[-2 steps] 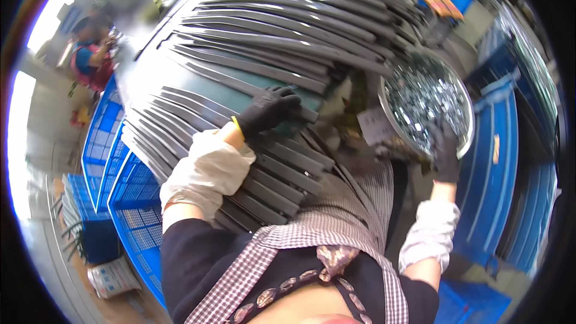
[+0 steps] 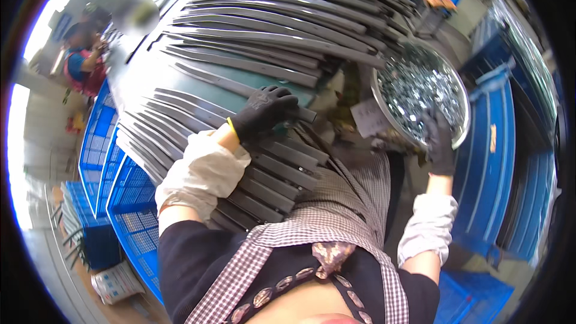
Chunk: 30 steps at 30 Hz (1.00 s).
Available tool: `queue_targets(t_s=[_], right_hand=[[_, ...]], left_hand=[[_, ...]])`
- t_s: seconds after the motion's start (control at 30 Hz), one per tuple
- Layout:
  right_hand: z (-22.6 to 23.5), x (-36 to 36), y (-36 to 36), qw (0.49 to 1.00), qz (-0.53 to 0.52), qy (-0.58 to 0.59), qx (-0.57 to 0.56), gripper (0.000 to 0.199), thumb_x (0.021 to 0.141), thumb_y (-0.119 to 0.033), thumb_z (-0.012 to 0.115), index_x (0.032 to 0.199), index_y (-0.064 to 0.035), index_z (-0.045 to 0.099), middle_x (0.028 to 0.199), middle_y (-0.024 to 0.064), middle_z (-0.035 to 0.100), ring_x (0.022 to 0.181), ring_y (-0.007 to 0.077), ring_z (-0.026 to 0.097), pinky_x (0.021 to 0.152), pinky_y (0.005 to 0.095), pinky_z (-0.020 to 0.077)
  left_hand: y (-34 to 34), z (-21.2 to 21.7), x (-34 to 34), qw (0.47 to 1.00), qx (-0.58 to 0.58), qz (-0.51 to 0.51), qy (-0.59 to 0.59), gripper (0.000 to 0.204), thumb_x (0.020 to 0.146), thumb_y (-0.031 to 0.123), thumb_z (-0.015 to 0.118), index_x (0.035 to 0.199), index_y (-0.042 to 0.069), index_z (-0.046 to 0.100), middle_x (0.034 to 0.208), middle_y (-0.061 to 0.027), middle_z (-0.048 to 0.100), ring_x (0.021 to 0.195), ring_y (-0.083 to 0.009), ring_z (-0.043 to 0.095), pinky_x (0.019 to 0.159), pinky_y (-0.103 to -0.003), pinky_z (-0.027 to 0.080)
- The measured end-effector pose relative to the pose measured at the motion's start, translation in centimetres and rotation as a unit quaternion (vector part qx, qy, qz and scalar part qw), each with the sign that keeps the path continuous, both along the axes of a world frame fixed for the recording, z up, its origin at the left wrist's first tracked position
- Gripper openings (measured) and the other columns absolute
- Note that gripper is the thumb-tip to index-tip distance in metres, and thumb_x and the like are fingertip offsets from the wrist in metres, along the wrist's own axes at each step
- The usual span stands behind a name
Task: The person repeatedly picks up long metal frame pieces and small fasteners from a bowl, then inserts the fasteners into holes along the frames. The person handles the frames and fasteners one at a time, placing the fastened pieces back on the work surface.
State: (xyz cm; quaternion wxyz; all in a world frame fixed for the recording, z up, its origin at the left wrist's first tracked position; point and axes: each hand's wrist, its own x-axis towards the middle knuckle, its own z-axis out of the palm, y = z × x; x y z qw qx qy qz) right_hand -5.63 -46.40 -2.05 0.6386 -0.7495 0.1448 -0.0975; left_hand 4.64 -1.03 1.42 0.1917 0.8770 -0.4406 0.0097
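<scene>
My left hand (image 2: 267, 110), in a black glove with a yellow cuff, is closed around a flat dark grey strip (image 2: 306, 115); one end of the strip sticks out past my fingers. It is above a row of similar dark strips (image 2: 279, 175) lying side by side at the near edge of the table. My right hand (image 2: 441, 143), also black-gloved, reaches into a round metal bowl (image 2: 462, 126). Its fingers are stretched out over small shiny metal parts (image 2: 414, 87) that fill the bowl, and the fingertips partly blend with them. No part can be made out in those fingers.
More long dark strips (image 2: 264, 33) lie across the green table (image 2: 222, 79). Blue plastic crates (image 2: 135, 219) stand at the left, and blue panels (image 2: 487, 156) at the right. A white paper label (image 2: 368, 117) is beside the bowl. Another person (image 2: 84, 63) is at the far left.
The whole view has shifted slightly, so the table and bowl appear a little higher and further left. My left hand stays on the strip and my right hand stays at the bowl.
</scene>
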Motion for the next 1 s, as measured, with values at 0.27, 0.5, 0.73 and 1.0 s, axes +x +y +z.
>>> queue_targets(t_s=[0.27,0.5,0.73,1.0], right_hand=[[1.9,-3.3,5.2,0.99,0.039,0.034,0.13,0.014,0.097,-0.021,0.07,0.103,-0.0087,0.067,0.071,-0.0036,0.062,0.05,0.0007,0.049,0.043,0.0147,0.036],[0.8,-5.3,9.4,0.965,0.144,0.064,0.208,0.014,0.098,-0.021,0.069,0.101,-0.0069,0.067,0.074,-0.0042,0.061,0.059,0.001,0.054,0.049,0.0165,0.0395],[1.5,-6.2,12.1,0.938,0.164,0.098,0.289,0.014,0.096,-0.015,0.071,0.105,-0.0054,0.07,0.076,-0.0076,0.059,0.059,-0.0004,0.05,0.049,0.0159,0.0354],[1.1,-6.4,12.5,0.938,0.167,0.105,0.287,0.014,0.095,-0.014,0.073,0.106,-0.005,0.071,0.076,-0.0071,0.058,0.057,0.0002,0.046,0.051,0.0181,0.0337]], left_hand=[[-1.4,0.6,-1.8,0.996,0.049,-0.067,0.011,0.051,0.077,0.02,0.077,0.127,0.012,0.066,0.111,-0.0112,0.065,0.102,-0.0339,0.061,0.089,-0.045,0.05],[-2.4,-0.7,-1.2,0.992,0.036,-0.087,-0.09,0.042,0.081,0.019,0.073,0.121,0.011,0.063,0.099,-0.0079,0.061,0.093,-0.0312,0.061,0.079,-0.044,0.051],[-3.3,-0.7,-0.9,0.994,0.038,-0.076,-0.063,0.036,0.08,0.018,0.073,0.115,0.011,0.065,0.101,-0.0081,0.061,0.094,-0.032,0.06,0.081,-0.044,0.05],[-4.2,0.0,-1.0,0.993,0.016,-0.039,-0.112,0.029,0.077,0.018,0.077,0.102,0.011,0.064,0.097,-0.0075,0.061,0.094,-0.033,0.061,0.081,-0.044,0.05]])
